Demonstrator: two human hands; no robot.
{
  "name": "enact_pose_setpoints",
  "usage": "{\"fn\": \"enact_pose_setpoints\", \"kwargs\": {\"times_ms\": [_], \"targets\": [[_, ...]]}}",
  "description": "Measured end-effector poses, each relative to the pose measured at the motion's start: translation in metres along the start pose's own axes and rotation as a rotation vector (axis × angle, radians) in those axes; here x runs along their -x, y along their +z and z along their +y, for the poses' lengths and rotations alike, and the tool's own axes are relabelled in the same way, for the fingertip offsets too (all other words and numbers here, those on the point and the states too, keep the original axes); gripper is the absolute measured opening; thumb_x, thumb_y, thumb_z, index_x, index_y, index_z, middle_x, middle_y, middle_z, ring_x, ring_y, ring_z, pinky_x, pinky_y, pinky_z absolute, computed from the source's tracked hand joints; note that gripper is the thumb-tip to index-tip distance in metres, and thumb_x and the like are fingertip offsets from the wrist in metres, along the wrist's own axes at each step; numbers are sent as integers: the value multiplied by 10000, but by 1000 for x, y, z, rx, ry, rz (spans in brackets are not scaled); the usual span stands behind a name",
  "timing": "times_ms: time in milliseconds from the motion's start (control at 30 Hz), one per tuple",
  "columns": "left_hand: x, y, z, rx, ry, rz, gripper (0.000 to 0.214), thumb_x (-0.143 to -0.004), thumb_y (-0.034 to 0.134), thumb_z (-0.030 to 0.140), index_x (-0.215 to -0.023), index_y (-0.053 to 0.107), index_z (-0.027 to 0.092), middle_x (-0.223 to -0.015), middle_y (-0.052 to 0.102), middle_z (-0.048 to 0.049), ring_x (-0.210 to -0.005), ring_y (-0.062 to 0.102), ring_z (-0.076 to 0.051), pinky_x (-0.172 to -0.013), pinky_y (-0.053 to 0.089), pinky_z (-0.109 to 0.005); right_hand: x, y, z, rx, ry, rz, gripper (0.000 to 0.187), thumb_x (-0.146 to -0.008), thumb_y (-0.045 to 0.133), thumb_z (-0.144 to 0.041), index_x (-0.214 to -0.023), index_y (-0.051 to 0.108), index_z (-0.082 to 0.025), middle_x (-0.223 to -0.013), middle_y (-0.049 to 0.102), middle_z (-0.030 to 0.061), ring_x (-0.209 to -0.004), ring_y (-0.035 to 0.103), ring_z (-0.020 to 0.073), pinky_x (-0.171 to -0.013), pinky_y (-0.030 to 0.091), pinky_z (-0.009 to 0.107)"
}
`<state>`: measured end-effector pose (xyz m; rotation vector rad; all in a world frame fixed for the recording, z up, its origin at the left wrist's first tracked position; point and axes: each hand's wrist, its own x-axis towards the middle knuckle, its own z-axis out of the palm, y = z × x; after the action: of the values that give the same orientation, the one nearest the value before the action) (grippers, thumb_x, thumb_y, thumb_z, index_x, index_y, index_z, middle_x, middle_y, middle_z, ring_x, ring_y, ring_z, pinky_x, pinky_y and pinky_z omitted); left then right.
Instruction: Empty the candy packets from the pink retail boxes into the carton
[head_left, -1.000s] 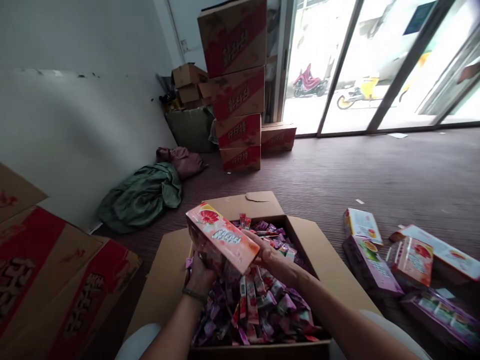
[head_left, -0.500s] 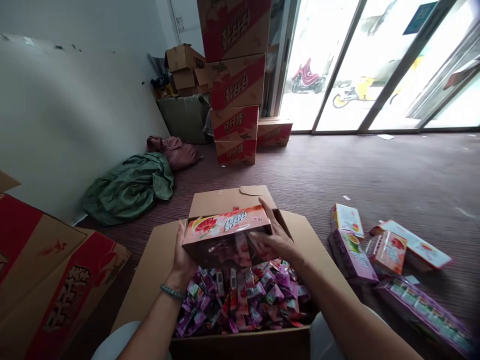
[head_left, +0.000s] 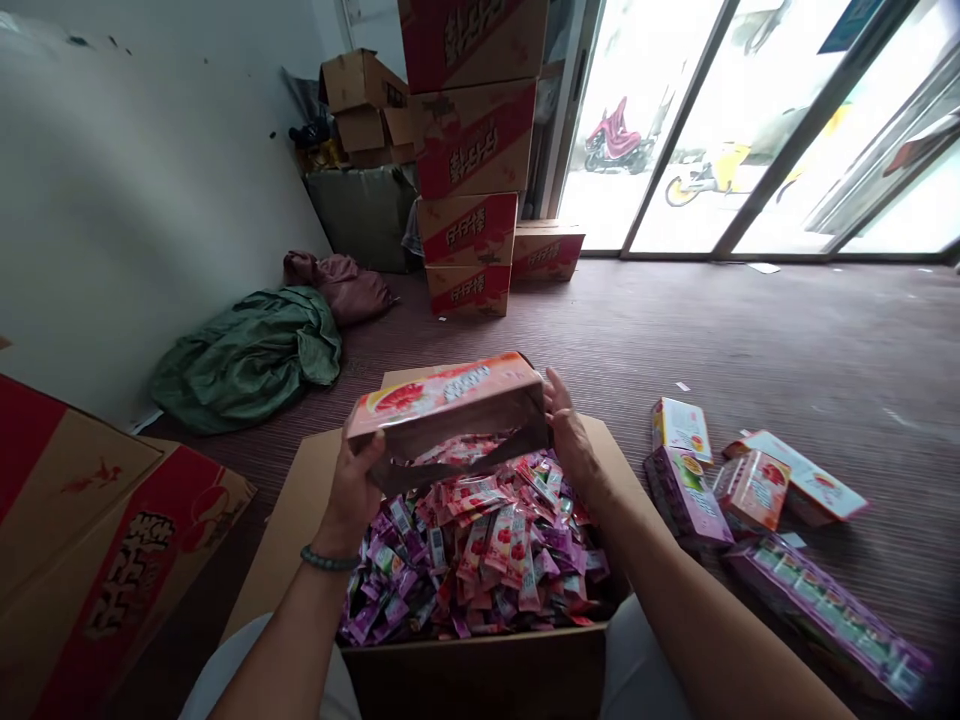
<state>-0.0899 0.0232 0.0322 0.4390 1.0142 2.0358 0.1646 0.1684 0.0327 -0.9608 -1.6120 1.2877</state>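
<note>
Between my hands is a pink-orange candy box (head_left: 450, 395) with fruit pictures, tilted so that its open side faces me and down. My left hand (head_left: 352, 490) grips its left end, the thumb on the near edge. At the right end my right hand (head_left: 571, 435) holds on, fingers against the end panel. Below, a large carton (head_left: 300, 500) with spread flaps is full of small wrapped candies. Pink-red packets (head_left: 502, 540) lie heaped in the middle, with purple packets (head_left: 390, 570) around them.
Several small candy boxes (head_left: 690, 495) lie on the floor at right, with a long purple box (head_left: 832, 610) nearer me. Red-brown cartons (head_left: 469, 150) are stacked ahead. Another carton (head_left: 127, 550) stands at left, and a green sack (head_left: 247, 360) lies by the wall.
Pink-red packets have come out of the candy box onto the heap in the carton. Both hands have raised the box, and its inside now looks mostly emptied. My right hand has shifted to its end.
</note>
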Motion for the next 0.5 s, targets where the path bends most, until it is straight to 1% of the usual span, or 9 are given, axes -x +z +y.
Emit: {"fn": "enact_pose_setpoints", "kwargs": {"times_ms": [67,133,200,267,333,400,433,500], "targets": [[-7,-4,11,78,53,80,631,-672,817,352,-1251,592,238,-1249,663,-82,-1207,581,-262,-1075,428,-439,2,14,13,198,40,-87,845,-803,473,-752,-1504,300,-315,-1556,316,62,-1433,263,249,-1162,223,465],[-11,-7,23,136,79,121,546,-733,763,411,-1230,610,246,-1321,621,-78,-1266,533,-259,-1099,400,-450,11,38,33,462,154,-228,886,-783,500,-757,-1520,259,-328,-1606,180,72,-1470,137,300,-1169,132,537],[-11,-11,32,174,91,137,464,-800,685,451,-1214,628,249,-1371,583,-74,-1302,498,-270,-1107,388,-477,29,71,58,715,218,-407,943,-726,544,-785,-1518,239,-373,-1626,87,61,-1472,18,377,-1139,28,630],[-11,-13,39,193,110,143,429,-841,626,467,-1211,638,249,-1398,558,-71,-1312,484,-288,-1104,384,-517,54,109,84,898,160,-564,1003,-654,611,-793,-1507,235,-421,-1631,34,33,-1452,-61,443,-1099,-61,680],[-10,-14,41,197,129,155,429,-858,597,471,-1225,634,252,-1418,539,-70,-1317,477,-304,-1100,376,-556,78,145,105,983,79,-644,1041,-609,662,-778,-1500,250,-432,-1631,4,23,-1431,-76,493,-1079,-79,705],[-11,-13,38,185,137,176,442,-858,592,480,-1240,626,260,-1418,539,-65,-1320,473,-310,-1098,373,-572,96,173,117,984,39,-685,1028,-619,670,-758,-1500,260,-422,-1629,0,32,-1421,-41,520,-1068,-51,730],[-11,-11,36,179,128,185,445,-854,595,482,-1241,626,264,-1408,550,-59,-1321,472,-308,-1099,375,-568,101,181,120,970,20,-700,1008,-638,662,-748,-1502,263,-415,-1628,1,37,-1420,-24,523,-1063,-42,740],[-12,-7,32,170,69,213,439,-844,605,480,-1229,635,272,-1371,586,-42,-1321,475,-294,-1101,387,-539,104,189,119,927,-33,-712,963,-688,634,-729,-1509,257,-394,-1627,5,45,-1428,-11,507,-1067,-46,736]]}}
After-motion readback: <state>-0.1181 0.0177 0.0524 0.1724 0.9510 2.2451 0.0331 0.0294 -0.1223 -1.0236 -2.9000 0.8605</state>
